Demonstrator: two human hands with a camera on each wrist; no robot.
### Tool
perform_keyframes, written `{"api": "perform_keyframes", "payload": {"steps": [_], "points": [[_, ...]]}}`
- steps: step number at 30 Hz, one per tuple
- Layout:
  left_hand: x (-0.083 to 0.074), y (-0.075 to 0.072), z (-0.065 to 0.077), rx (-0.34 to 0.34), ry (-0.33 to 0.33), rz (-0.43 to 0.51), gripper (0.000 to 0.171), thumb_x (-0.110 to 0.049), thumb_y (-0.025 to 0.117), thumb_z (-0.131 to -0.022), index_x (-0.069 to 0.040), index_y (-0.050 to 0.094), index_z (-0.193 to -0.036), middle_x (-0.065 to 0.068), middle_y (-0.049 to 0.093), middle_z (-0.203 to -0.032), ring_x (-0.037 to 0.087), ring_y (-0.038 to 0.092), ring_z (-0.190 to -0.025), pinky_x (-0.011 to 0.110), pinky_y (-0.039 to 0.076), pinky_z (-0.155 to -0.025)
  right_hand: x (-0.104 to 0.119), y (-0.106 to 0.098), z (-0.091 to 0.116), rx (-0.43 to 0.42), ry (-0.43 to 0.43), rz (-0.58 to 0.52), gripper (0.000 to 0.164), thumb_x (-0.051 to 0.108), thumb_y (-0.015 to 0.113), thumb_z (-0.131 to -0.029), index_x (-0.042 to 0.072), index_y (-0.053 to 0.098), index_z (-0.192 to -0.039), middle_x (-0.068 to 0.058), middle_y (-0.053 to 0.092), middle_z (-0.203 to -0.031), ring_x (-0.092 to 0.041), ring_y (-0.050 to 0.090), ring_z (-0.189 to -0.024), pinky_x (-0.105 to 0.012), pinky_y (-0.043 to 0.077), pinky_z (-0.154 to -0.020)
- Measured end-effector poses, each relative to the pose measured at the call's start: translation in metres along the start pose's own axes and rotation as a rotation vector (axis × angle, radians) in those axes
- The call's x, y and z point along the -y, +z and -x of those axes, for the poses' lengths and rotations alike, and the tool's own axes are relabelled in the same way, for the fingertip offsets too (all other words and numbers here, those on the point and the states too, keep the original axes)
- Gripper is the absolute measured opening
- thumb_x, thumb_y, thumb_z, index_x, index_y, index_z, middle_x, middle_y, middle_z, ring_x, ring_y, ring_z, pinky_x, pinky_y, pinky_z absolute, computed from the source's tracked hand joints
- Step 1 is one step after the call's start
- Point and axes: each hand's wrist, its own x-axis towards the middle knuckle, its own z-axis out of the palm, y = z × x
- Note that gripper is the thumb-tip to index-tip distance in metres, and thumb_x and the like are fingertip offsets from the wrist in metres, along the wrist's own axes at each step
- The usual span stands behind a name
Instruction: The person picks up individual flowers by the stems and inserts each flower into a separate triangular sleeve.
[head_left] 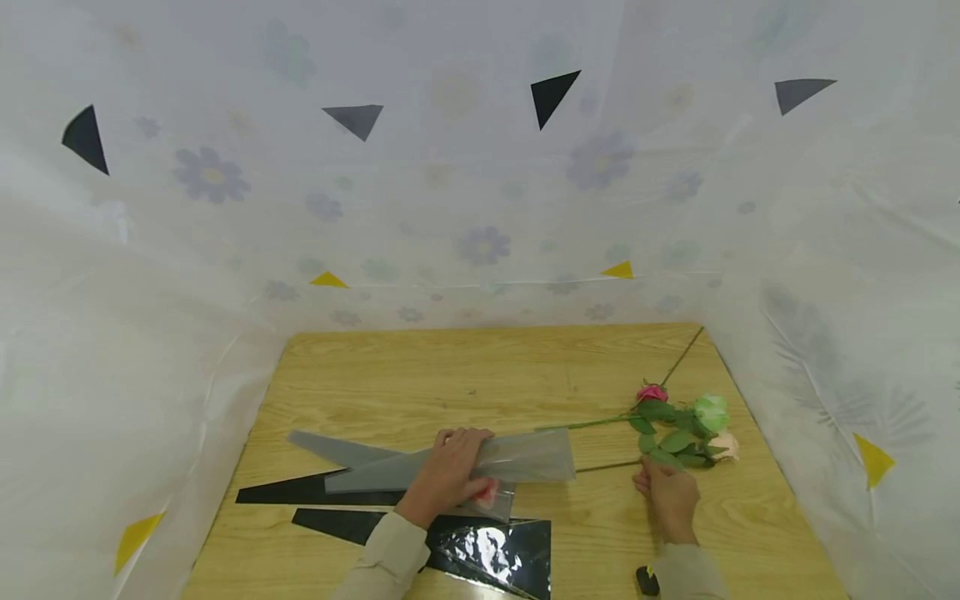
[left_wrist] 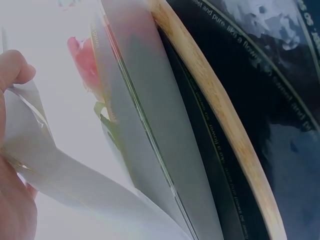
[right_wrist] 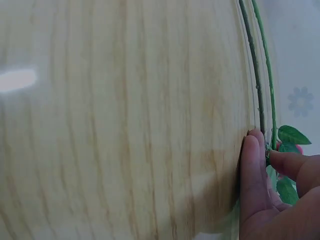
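My left hand grips a translucent grey flower sleeve, its wide mouth facing right. In the left wrist view the thumb lies against the sleeve's edge. A pinkish-red flower shows inside another sleeve beneath that hand. At the right, my right hand pinches a thin rose stem just below its leaves. The stem's far end meets the sleeve's mouth in the head view; whether it is inside I cannot tell. Beyond the fingers lie a peach rose, a green rose and a deep pink rose.
Black sleeves and a shiny black one lie at the left and front of the wooden table. A small black object sits beside the right sleeve cuff. White patterned sheeting encloses the back and sides.
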Motion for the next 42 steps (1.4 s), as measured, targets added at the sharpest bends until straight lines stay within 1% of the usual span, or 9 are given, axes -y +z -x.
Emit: {"api": "perform_keyframes", "payload": {"steps": [8,13,17,21,26,29,35,39,42], "points": [[0.001,0.000,0.001,-0.003,0.000,-0.007,0.069,-0.048,0.070,-0.077,-0.015,0.042,-0.130,-0.004,0.053,-0.113,0.012,0.050,-0.098,0.039,0.036,-0.088,0.002,-0.003,-0.009,-0.029,0.034,-0.034,0.036,0.014,0.062,-0.088,-0.018,0.059,-0.103,-0.012,0.067,-0.071,-0.017,0.068,-0.062,-0.026,0.052,-0.061],[0.001,0.000,0.001,-0.002,-0.004,-0.014,0.067,-0.048,0.068,-0.078,-0.016,0.042,-0.131,-0.004,0.053,-0.114,0.011,0.050,-0.098,0.039,0.036,-0.088,0.004,-0.003,-0.013,-0.012,0.067,-0.066,0.030,0.009,0.059,-0.087,-0.017,0.059,-0.100,-0.012,0.066,-0.070,-0.019,0.067,-0.062,-0.028,0.053,-0.062],[0.002,0.000,0.000,-0.005,-0.002,-0.016,0.066,-0.045,0.069,-0.078,-0.016,0.042,-0.131,-0.004,0.054,-0.114,0.012,0.051,-0.098,0.039,0.036,-0.088,0.008,-0.003,-0.018,0.010,0.094,-0.042,0.027,0.008,0.057,-0.087,-0.016,0.059,-0.100,-0.010,0.066,-0.069,-0.018,0.067,-0.061,-0.028,0.053,-0.061],[0.002,0.000,-0.001,-0.013,0.003,-0.022,0.066,-0.045,0.070,-0.078,-0.016,0.042,-0.130,-0.004,0.054,-0.114,0.012,0.051,-0.098,0.039,0.036,-0.087,0.014,-0.004,-0.021,0.037,0.096,0.015,0.027,0.010,0.054,-0.088,-0.015,0.060,-0.095,-0.009,0.065,-0.066,-0.018,0.066,-0.058,-0.029,0.053,-0.058],[0.002,0.000,-0.002,-0.015,0.001,-0.013,0.065,-0.046,0.068,-0.079,-0.016,0.042,-0.130,-0.004,0.054,-0.115,0.012,0.051,-0.099,0.038,0.036,-0.087,0.019,-0.007,-0.020,0.050,0.107,0.031,0.029,0.011,0.052,-0.087,-0.016,0.060,-0.090,-0.011,0.065,-0.063,-0.018,0.066,-0.057,-0.030,0.053,-0.057],[0.001,0.001,-0.002,-0.008,-0.006,-0.001,0.063,-0.046,0.067,-0.080,-0.017,0.042,-0.130,-0.004,0.054,-0.116,0.011,0.051,-0.099,0.038,0.035,-0.087,0.018,-0.008,-0.019,0.031,0.132,-0.032,0.027,0.011,0.052,-0.088,-0.014,0.059,-0.095,-0.010,0.065,-0.064,-0.018,0.067,-0.059,-0.030,0.053,-0.060],[0.002,0.001,-0.001,-0.004,-0.024,0.028,0.063,-0.040,0.069,-0.079,-0.016,0.042,-0.130,-0.003,0.054,-0.116,0.012,0.051,-0.100,0.040,0.035,-0.088,0.017,-0.012,-0.011,-0.005,0.229,-0.306,0.022,0.008,0.052,-0.091,-0.009,0.053,-0.106,-0.008,0.064,-0.071,-0.018,0.068,-0.070,-0.031,0.052,-0.074],[0.003,0.000,0.000,-0.001,-0.039,0.041,0.062,-0.036,0.069,-0.078,-0.015,0.042,-0.130,-0.003,0.054,-0.116,0.012,0.050,-0.100,0.040,0.034,-0.089,0.021,-0.019,-0.007,0.025,0.277,-0.396,0.017,0.009,0.051,-0.092,-0.004,0.054,-0.103,-0.007,0.064,-0.075,-0.016,0.067,-0.075,-0.030,0.049,-0.080],[0.003,-0.001,-0.001,0.004,-0.048,0.048,0.062,-0.035,0.070,-0.078,-0.015,0.042,-0.130,-0.003,0.054,-0.117,0.013,0.050,-0.102,0.041,0.034,-0.089,0.023,-0.027,-0.007,0.083,0.305,-0.412,0.013,0.011,0.051,-0.092,0.001,0.056,-0.099,-0.003,0.062,-0.078,-0.013,0.066,-0.077,-0.027,0.048,-0.083]]}}
